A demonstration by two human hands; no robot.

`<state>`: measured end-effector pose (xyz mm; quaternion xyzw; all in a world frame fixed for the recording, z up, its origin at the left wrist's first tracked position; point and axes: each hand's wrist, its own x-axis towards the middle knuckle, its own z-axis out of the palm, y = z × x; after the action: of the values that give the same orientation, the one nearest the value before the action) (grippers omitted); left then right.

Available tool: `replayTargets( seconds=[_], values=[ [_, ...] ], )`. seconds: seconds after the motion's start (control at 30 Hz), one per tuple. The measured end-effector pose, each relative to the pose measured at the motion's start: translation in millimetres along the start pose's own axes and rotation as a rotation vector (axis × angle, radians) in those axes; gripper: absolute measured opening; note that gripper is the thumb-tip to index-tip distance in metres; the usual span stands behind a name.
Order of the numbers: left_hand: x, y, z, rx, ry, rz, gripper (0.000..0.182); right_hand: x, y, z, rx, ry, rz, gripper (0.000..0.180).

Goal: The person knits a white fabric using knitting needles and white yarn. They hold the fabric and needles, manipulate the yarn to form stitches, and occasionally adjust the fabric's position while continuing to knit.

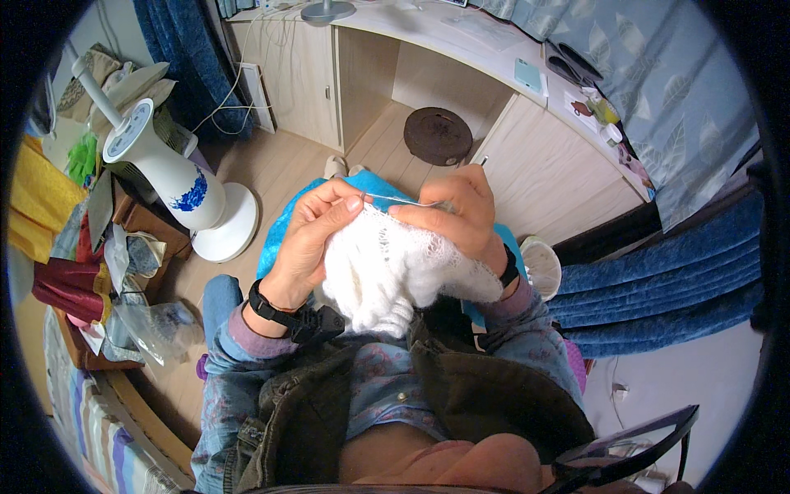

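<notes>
A piece of fluffy white knitting hangs between my hands over my lap, its lower part gathered in folds. My left hand pinches its upper left edge between thumb and forefinger. Curled around a slim metal needle or hook, whose end sticks out above the fist, is my right hand; its thumb presses on the knitting's upper edge. A thin pale line spans the gap between both hands; whether it is yarn or part of the tool I cannot tell. The stitches at the fingertips are partly hidden.
A blue cloth covers my lap. Ahead stands a desk with a dark round object beneath it. To the left are a white pedestal and piled fabrics; a white bin stands right, near blue curtains.
</notes>
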<state>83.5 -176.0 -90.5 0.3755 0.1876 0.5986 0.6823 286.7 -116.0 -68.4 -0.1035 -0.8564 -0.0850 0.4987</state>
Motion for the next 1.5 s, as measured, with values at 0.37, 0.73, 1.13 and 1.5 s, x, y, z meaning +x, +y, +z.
replayTargets(
  seconds=[0.37,0.73,1.13,1.5],
  values=[
    [-1.4,-3.6,3.1,0.074,0.027,-0.012,0.013,6.6,-14.8,-5.8,-0.103,-0.063,0.199,0.037],
    [-2.8,1.0,8.4,-0.007,0.011,-0.021,0.016,-1.5,-17.0,-3.6,0.011,-0.010,0.048,0.039],
    [-2.4,-2.2,2.0,0.016,-0.028,0.059,0.006,-0.3,-17.2,-3.0,-0.022,0.033,0.113,0.028],
    [-8.9,-2.3,10.6,0.205,-0.092,0.053,0.015,-1.7,-14.4,-0.8,-0.010,0.048,0.208,0.033]
  ],
)
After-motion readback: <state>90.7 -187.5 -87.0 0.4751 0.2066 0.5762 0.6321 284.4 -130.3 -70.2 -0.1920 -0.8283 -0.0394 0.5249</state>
